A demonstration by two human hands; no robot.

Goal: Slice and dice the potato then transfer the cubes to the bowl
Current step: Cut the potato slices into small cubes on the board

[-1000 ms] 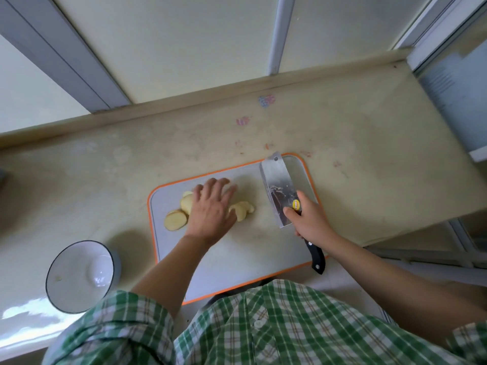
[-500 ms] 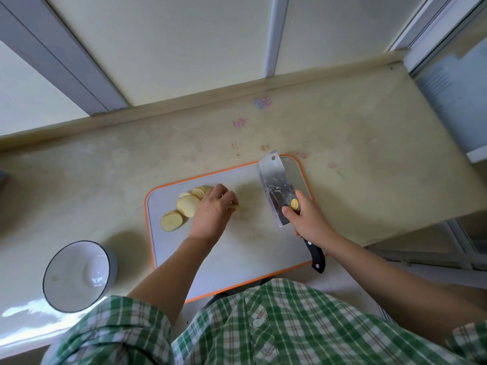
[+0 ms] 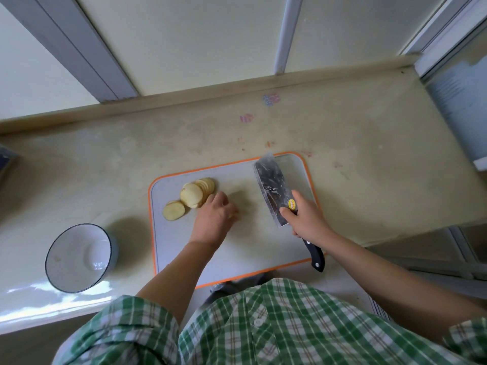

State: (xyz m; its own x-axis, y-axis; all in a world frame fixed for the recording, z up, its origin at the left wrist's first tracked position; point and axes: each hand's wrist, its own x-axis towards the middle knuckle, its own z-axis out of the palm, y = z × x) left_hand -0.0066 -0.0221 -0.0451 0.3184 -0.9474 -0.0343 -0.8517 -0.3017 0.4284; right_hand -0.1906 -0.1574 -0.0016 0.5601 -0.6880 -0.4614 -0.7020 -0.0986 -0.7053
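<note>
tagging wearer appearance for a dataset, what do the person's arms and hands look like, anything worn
Both hands are bare: no gloves, rings or watch show on the left hand or the right hand. The forearms are uncovered. The left sleeve and right sleeve are green and white check with thin brown lines, ending near the elbows.

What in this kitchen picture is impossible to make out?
All in the head view:
- The left hand is blurred, so it is unclear whether its fingers touch the potato slices.
- The slices overlap, which hides their count.
- The right hand covers most of the cleaver handle.
- The shirt hides the cutting board near edge.
- A dark object is cut off by the left edge.
</note>
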